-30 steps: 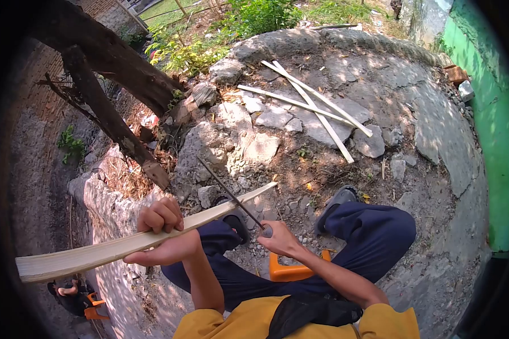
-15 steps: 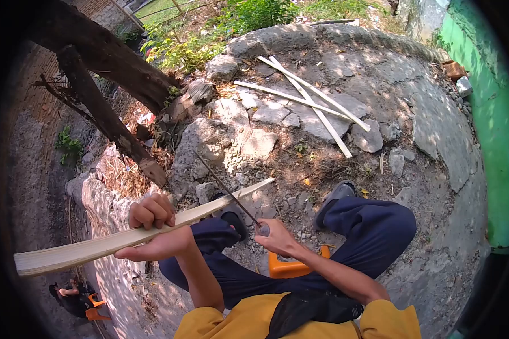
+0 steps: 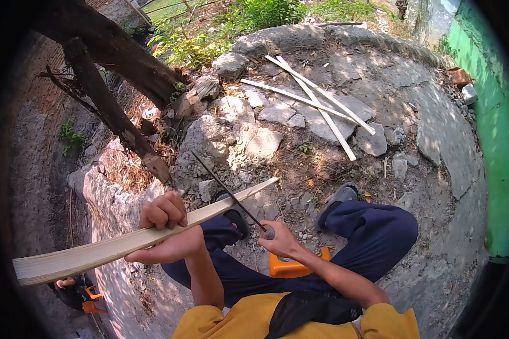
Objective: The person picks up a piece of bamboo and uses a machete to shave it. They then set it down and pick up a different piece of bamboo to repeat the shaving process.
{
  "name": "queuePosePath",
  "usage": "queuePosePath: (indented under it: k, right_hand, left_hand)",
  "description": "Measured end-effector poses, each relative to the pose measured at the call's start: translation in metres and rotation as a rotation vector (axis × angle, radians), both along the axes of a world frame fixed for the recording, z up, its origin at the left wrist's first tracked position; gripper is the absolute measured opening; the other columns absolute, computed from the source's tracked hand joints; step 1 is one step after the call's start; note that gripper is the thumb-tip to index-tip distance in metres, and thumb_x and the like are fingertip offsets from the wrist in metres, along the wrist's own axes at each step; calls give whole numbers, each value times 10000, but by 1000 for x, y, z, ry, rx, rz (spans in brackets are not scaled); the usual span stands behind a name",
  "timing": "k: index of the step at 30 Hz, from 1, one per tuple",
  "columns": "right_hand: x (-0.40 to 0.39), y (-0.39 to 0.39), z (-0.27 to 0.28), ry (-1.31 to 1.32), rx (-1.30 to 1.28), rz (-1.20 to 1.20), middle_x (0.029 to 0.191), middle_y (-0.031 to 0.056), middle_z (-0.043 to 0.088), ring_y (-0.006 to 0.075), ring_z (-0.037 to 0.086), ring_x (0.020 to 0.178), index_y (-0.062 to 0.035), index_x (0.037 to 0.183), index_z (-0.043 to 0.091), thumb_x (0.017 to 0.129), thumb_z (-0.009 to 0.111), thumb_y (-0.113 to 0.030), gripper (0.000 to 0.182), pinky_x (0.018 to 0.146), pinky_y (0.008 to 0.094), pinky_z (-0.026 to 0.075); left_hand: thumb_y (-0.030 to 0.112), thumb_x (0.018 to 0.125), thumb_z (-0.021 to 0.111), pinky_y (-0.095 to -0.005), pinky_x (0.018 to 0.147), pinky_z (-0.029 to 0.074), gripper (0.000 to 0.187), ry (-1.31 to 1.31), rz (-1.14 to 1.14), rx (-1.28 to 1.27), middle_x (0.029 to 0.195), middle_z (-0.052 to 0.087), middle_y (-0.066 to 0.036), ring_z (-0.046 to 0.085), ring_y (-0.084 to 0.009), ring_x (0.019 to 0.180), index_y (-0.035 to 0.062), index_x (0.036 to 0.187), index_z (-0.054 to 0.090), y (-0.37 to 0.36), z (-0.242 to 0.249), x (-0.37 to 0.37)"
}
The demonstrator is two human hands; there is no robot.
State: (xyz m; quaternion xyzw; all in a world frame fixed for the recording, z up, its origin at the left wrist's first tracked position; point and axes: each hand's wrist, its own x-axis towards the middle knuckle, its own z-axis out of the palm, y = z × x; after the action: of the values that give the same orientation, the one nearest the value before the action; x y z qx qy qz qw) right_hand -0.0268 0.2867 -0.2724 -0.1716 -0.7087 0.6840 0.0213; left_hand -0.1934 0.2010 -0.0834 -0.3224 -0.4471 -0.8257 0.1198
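Note:
My left hand (image 3: pixel 172 246) is closed around a long pale wooden strip (image 3: pixel 85 260), fingers curled over its top edge and thumb along the lower side. The strip runs from the left edge of the view to a narrow tip in front of my feet. In my right hand (image 3: pixel 283 240) is the handle of a knife (image 3: pixel 223 185), gripped in a fist. Its long, thin, dark blade points up and left and crosses over the strip near the tapered end, beyond my left hand.
Several pale strips (image 3: pixel 322 113) lie crossed on broken concrete ahead. A dark tree trunk (image 3: pixel 119 56) leans at upper left. Under me is an orange stool (image 3: pixel 283 268). At lower left sits another person (image 3: pixel 68 295), partly hidden by the strip. A green wall (image 3: pixel 495 141) stands right.
The view has shifted slightly. Both hands appear a little further right, and the blade shows broader across the strip. The strip now covers more of the other person.

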Motion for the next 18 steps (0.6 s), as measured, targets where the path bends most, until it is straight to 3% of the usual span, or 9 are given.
queuePosePath:
  k: [3,5,6,8,12,13,18]
  right_hand:
    - [1,9,-14,-89,-62,-73,614,134,628,242,610,567,46,1040,648,761,664,-205,376,623,388,491]
    - [-3,20,-26,-202,102,-2,800,144,690,206,680,745,97,1115,636,752,686,-180,459,726,352,527]
    - [-3,15,-32,-200,100,-7,800,144,690,206,680,745,97,1115,636,752,686,-180,459,726,352,527]
    - [-2,1,-21,-45,110,-197,674,156,668,263,654,595,58,1026,658,757,662,-208,378,645,375,513]
    - [-1,5,-13,-52,39,-5,724,176,669,243,668,665,53,1030,662,755,658,-202,375,677,379,516]
    - [-1,10,-11,-143,-22,22,748,142,664,200,633,696,30,996,665,758,679,-184,320,705,359,509]
    - [-3,19,-47,-158,69,-59,695,94,623,168,588,658,21,894,626,757,670,-171,241,653,343,489]
  left_hand:
    - [869,862,277,-231,380,175,754,-13,-6,7,486,274,2,226,-90,402,152,627,280,-1,-1,-2]
    - [887,847,261,-235,387,166,771,-37,30,9,480,267,5,219,-88,399,149,621,272,0,1,-4]
    - [905,833,244,-239,395,156,789,-69,63,2,474,261,9,212,-87,396,146,615,265,0,2,-4]
    - [902,835,248,-238,395,158,789,-74,67,-9,474,260,9,212,-87,394,146,613,267,-1,3,-5]
    - [895,840,259,-237,392,162,785,-45,36,24,475,256,9,213,-86,391,145,610,271,0,0,-2]
    - [895,840,259,-237,392,162,785,-48,38,21,475,256,9,213,-86,391,145,610,271,-1,1,-2]
    - [892,841,265,-236,390,164,784,-88,57,10,476,254,12,209,-81,394,142,616,270,-1,3,-9]
